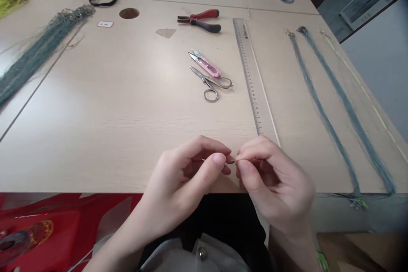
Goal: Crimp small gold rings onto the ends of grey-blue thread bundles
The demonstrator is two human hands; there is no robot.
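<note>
A thin piece (235, 161), too small to identify, is pinched between thumb and forefinger of the right hand (279, 178) above the near edge of the counter (137, 102), its end presumably left exposed toward the left hand (183, 180); the latter's fingers are curved, but whether the piece is gripped there cannot be told. Scissors (206, 80), pink snips (208, 67) and pliers (194, 21) are laid farther off, apparently for reach without obstruction; blue-green strand bundles (343, 93) are stretched lengthwise at right, probably against tangling.

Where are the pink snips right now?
In the head view, the pink snips lie above centre, just beyond the silver scissors and left of the clear ruler.
</note>
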